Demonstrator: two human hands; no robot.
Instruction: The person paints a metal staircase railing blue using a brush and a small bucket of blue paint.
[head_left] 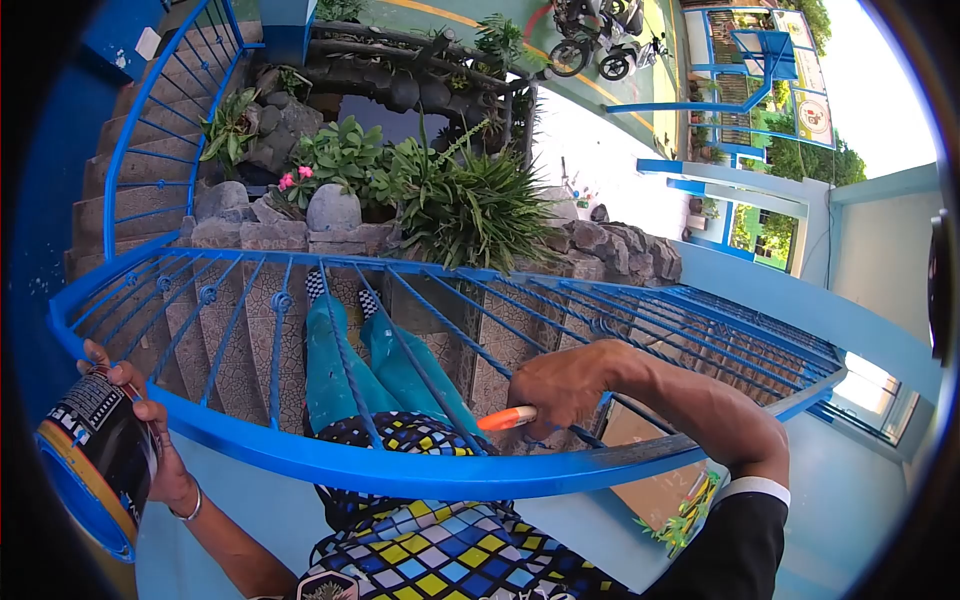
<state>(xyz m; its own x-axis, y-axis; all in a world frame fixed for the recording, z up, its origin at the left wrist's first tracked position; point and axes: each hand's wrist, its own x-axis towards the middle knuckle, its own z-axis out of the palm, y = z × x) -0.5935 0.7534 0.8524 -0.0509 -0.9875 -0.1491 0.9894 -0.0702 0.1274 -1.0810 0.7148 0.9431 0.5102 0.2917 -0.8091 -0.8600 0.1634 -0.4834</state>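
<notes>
My left hand (150, 430) is wrapped round a dark paint can (100, 450) at the lower left; its open end shows blue paint and a blue-smeared rim. My right hand (565, 388) is closed round an orange handle (507, 419), close to the twisted bars of the blue railing (400, 470). The far end of what the right hand holds is hidden behind the hand. The curved top rail runs between my body and the bars.
Tiled stairs (240, 340) lie below the railing, with another blue railing (112, 170) at the upper left. Beyond are leafy plants (470, 200), rocks (333, 208), a dark pond (385, 122) and parked motorcycles (600, 50). A cardboard piece (640, 475) is at the lower right.
</notes>
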